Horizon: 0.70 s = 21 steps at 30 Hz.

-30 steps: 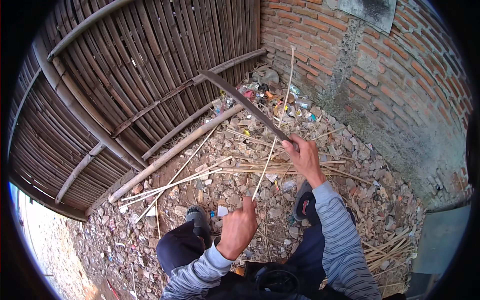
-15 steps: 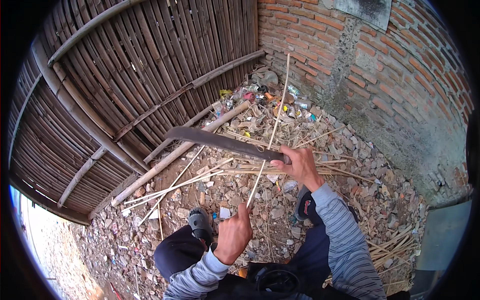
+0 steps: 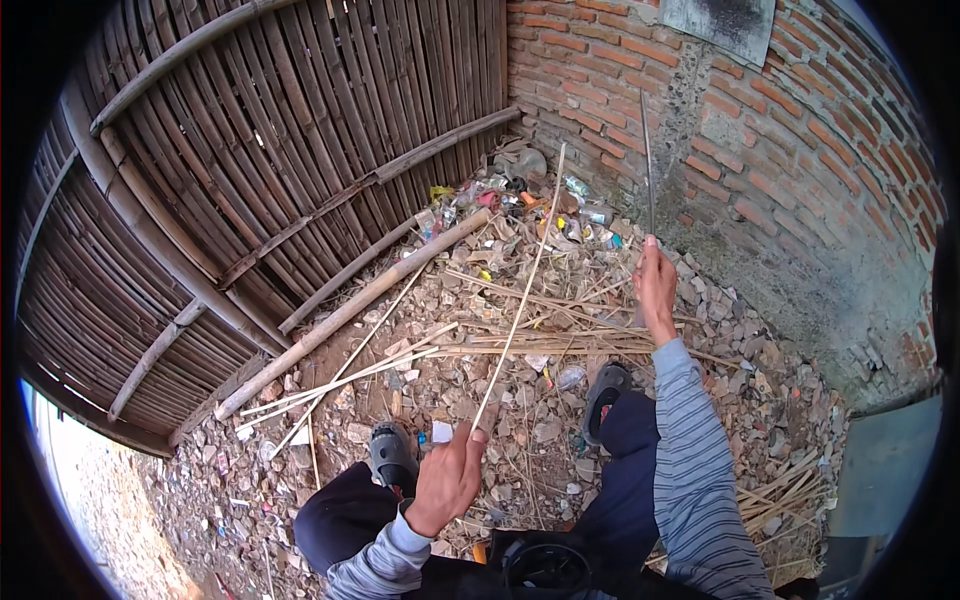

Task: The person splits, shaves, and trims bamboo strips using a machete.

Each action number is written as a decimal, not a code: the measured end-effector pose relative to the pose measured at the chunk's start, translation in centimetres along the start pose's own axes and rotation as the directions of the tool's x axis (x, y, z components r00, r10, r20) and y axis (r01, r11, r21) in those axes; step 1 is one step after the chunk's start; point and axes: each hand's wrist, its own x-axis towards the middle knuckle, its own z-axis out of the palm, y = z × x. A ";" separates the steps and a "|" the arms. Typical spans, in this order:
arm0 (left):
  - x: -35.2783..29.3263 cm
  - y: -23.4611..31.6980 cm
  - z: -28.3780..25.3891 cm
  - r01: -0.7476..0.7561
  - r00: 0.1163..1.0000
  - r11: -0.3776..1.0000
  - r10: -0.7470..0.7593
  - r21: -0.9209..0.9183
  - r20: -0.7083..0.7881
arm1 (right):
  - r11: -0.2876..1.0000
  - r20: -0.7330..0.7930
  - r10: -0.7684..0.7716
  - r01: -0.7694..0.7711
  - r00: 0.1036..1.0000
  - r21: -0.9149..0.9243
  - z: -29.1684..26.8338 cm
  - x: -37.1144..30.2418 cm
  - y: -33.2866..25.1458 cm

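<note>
A long, thin bamboo strip [image 3: 522, 290] slants up and away from my left hand [image 3: 452, 480], whose closed fingers pinch its near end. My right hand [image 3: 655, 285] is wrapped round the handle of a machete [image 3: 648, 165]. Its dark blade points up and away, seen nearly edge-on against the brick wall. The blade stands apart from the strip, off to its right. Most of the machete's handle is hidden in my fist.
Several cut bamboo strips [image 3: 560, 340] lie across the rubble ground ahead, with another bundle [image 3: 785, 500] at the lower right. A bamboo pole [image 3: 350, 318] lies along the slatted fence [image 3: 300, 120]. A brick wall [image 3: 790, 170] rises on the right. Litter [image 3: 520, 195] fills the corner.
The machete has swung from lying across the strip to upright on the right, clear of it. My right hand has moved up and right. My left hand has shifted slightly left and down.
</note>
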 end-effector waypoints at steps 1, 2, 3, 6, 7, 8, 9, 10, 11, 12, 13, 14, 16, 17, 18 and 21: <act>0.4 -0.5 -0.4 -0.047 0.998 0.994 0.043 -0.102 -0.042 | 1.000 0.019 0.004 -0.005 1.000 0.002 -0.1 -0.5 -0.6; 1.1 -0.5 -0.8 0.053 0.997 0.980 -0.062 -0.192 -0.041 | 1.000 0.036 -0.004 0.003 0.999 0.016 -0.4 -0.8 -0.8; 1.8 -0.2 -1.3 0.083 0.994 0.971 -0.096 -0.222 -0.046 | 0.999 0.053 -0.012 0.011 0.999 0.031 -0.5 -1.2 -1.1; 3.3 -1.0 -1.7 0.075 0.993 0.936 -0.103 -0.344 -0.063 | 0.938 0.150 -0.267 0.292 0.952 -0.188 -0.1 -2.3 -1.1; 3.9 0.0 -2.3 0.218 0.974 0.824 -0.216 -0.523 0.065 | 0.805 0.242 -0.438 0.497 0.866 -0.323 -0.2 -2.6 -1.0; 4.2 0.4 -2.6 0.364 0.929 0.658 -0.303 -0.659 0.211 | 0.717 0.318 -0.480 0.575 0.818 -0.394 0.4 -3.9 -2.1; 4.6 0.4 -2.4 0.367 0.928 0.659 -0.308 -0.657 0.210 | 0.721 0.320 -0.478 0.573 0.818 -0.390 1.2 -5.2 -3.0; 4.9 0.6 -2.5 0.372 0.926 0.585 -0.285 -0.721 0.247 | 0.698 0.415 -0.462 0.610 0.784 -0.375 2.3 -6.6 -3.8; 5.1 0.5 -2.3 0.378 0.924 0.501 -0.251 -0.778 0.287 | 0.673 0.503 -0.440 0.644 0.744 -0.364 3.0 -7.7 -4.2; 5.4 -0.4 -1.9 0.379 0.925 0.485 -0.199 -0.788 0.323 | 0.676 0.500 -0.440 0.642 0.746 -0.362 3.9 -8.5 -4.0; 5.6 -0.5 -1.7 0.382 0.924 0.487 -0.198 -0.786 0.327 | 0.641 0.551 -0.473 0.697 0.688 -0.321 4.5 -9.2 -3.8; 5.8 -0.5 -1.5 0.400 0.916 0.442 -0.190 -0.803 0.352 | 0.603 0.597 -0.504 0.749 0.624 -0.274 5.1 -9.9 -3.7; 6.4 0.1 -1.2 0.419 0.908 0.398 -0.177 -0.816 0.380 | 0.586 0.641 -0.491 0.768 0.590 -0.259 5.6 -11.1 -3.9; 6.7 0.7 -1.1 0.424 0.905 0.382 -0.155 -0.821 0.396 | 0.567 0.686 -0.475 0.788 0.552 -0.241 5.7 -11.7 -4.0; 6.9 1.2 -1.0 0.429 0.902 0.365 -0.133 -0.826 0.410 | 0.544 0.670 -0.514 0.807 0.536 -0.229 6.0 -12.1 -3.6; 6.7 2.1 -0.9 0.423 0.906 0.351 -0.151 -0.835 0.395 | 0.509 0.662 -0.552 0.833 0.507 -0.215 6.9 -13.0 -3.9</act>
